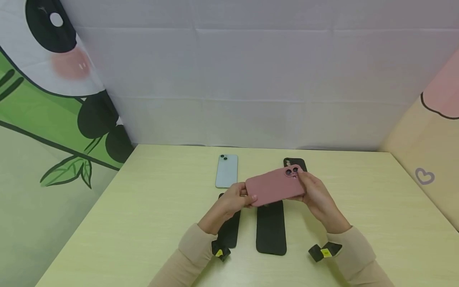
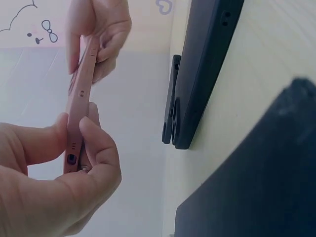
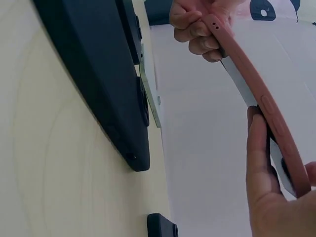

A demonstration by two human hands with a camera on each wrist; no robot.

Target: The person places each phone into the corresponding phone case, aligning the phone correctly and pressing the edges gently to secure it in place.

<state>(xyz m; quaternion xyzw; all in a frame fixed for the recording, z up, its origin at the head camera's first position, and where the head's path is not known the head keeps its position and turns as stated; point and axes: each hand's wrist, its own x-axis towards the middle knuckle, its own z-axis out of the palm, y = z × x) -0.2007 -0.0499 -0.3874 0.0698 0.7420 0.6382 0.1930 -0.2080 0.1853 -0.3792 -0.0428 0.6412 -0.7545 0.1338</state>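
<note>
the pink case (image 1: 274,187) is just right of centre in the lower half of the head frame, raised off the table (image 1: 179,171) and slanting up to the right. both my hands have it: my left hand (image 1: 234,199) pinches the left end, thumb on the back, fingers beneath; my right hand (image 1: 320,197) holds the lens end, thumb near the lenses (image 1: 292,171), fingers under. each grip is closed down to about the thickness of the slab.

i judge it light, with a bendy shell and a matte back that shouldn't slide much. what sits inside looks stiff and smooth, likelier to slip or crack, so i'd take it by the corners and long edges and keep off the lenses.

the head view gives me only the back. the right wrist view adds a pale sheet (image 3: 243,85) under the rim, and the side buttons (image 3: 269,104); how fully it is seated i cannot tell. the left wrist view alone shows the port hole (image 2: 72,159). the blue phone (image 1: 226,171) lies lenses up in the head view; the right wrist view catches just its thin edge.
</note>
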